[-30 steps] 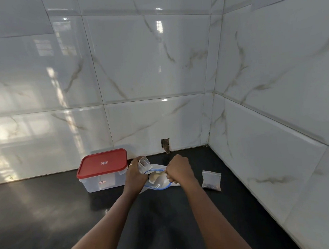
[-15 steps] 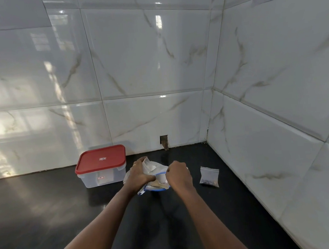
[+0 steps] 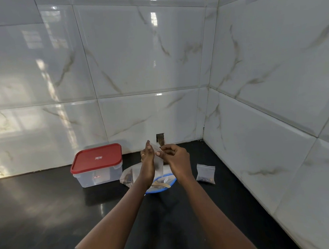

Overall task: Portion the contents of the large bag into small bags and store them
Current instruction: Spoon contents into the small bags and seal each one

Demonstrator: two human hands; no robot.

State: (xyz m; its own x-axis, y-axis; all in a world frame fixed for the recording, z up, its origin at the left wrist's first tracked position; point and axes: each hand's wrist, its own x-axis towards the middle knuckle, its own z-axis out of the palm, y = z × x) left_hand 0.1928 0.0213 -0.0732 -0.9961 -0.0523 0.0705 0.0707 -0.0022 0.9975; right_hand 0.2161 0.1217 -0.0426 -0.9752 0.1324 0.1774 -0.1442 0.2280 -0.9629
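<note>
A small clear empty bag (image 3: 158, 159) is held upright between both hands above the counter. My left hand (image 3: 147, 160) presses its left side with fingers pointing up. My right hand (image 3: 174, 157) pinches its top edge. Below them lies the large clear bag (image 3: 162, 183) with a blue zip rim, its mouth open, a pale scoop and dark contents inside. A small filled bag (image 3: 205, 173) lies on the counter to the right, dark bits at its bottom.
A clear plastic box with a red lid (image 3: 96, 165) stands shut at the left, against the tiled wall. The black counter (image 3: 49, 214) meets white marble tiles behind and on the right. A small hole in the wall (image 3: 160, 138) sits behind the hands.
Both hands have risen from the large bag's mouth, lifting a small empty bag clear of it. The large bag now lies alone on the counter.
</note>
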